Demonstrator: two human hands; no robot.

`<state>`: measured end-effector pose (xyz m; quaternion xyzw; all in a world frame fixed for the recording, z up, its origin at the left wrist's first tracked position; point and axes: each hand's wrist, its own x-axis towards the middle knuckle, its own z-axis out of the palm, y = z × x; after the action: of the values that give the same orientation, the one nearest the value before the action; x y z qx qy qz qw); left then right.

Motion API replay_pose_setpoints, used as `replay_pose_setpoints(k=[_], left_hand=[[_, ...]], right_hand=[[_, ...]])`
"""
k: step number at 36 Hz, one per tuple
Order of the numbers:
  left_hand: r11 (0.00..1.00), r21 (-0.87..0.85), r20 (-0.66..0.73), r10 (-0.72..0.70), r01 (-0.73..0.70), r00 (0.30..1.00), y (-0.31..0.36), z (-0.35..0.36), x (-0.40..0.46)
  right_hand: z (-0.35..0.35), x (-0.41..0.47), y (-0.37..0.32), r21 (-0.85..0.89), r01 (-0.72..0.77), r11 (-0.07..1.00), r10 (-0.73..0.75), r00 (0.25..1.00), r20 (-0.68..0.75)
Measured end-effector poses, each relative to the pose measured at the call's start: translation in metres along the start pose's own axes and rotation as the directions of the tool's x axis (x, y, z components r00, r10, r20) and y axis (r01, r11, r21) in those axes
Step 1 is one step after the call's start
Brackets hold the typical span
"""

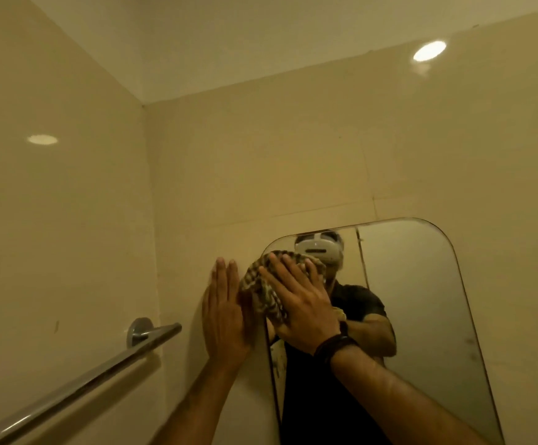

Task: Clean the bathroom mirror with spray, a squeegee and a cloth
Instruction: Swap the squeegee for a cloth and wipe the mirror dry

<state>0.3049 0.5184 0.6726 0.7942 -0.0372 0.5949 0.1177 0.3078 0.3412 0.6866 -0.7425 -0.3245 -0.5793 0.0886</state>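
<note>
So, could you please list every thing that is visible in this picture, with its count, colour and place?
mirror: one, frameless with rounded corners, on the back wall at lower right
cloth: one, brown and cream check, bunched against the mirror's upper left corner
towel bar: one, shiny metal, fixed to the left wall at lower left
wall tiles: many, glossy beige, covering both walls
light reflection: two bright ovals, one high on the back wall, one on the left wall
wristband: one, dark, on the right wrist
left hand: one, fingers straight, flat on the wall beside the mirror's left edge
right hand: one, fingers spread, pressing the cloth onto the mirror
</note>
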Motion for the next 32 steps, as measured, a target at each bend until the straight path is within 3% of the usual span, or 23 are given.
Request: replay_pose_setpoints(k=[2,4,14,17,23,29,32], left_hand=[[0.998,0.012,-0.030,0.060,-0.060,0.998,-0.008,0.007,-0.002],[0.995,0.013,-0.081,0.096,-0.095,0.992,-0.014,0.015,-0.003],[0.997,-0.019,-0.206,0.075,-0.081,0.976,-0.011,0.021,-0.004],[0.995,0.001,-0.189,0.101,-0.102,0.977,-0.011,0.019,-0.003],[0.993,0.078,-0.163,0.103,-0.092,0.981,-0.011,0.019,-0.001],[0.995,0.062,-0.140,0.083,-0.075,0.987,-0.008,0.017,-0.001],[0.998,0.030,-0.150,0.067,-0.063,0.986,-0.006,0.015,0.000]], right_hand=[[0.006,0.002,0.000,-0.043,0.168,0.985,-0.165,0.984,0.071],[0.002,0.011,0.006,-0.100,0.252,0.963,-0.239,0.963,0.126],[-0.018,0.050,0.021,-0.105,-0.016,0.994,0.014,1.000,-0.016],[-0.011,0.026,0.012,-0.082,0.009,0.997,-0.009,1.000,0.003],[0.005,-0.050,0.006,-0.135,0.185,0.973,-0.160,0.971,0.179],[-0.011,-0.025,0.012,-0.157,0.154,0.975,-0.129,0.978,0.162],[-0.022,0.015,0.025,-0.170,0.065,0.983,-0.048,0.994,0.103]])
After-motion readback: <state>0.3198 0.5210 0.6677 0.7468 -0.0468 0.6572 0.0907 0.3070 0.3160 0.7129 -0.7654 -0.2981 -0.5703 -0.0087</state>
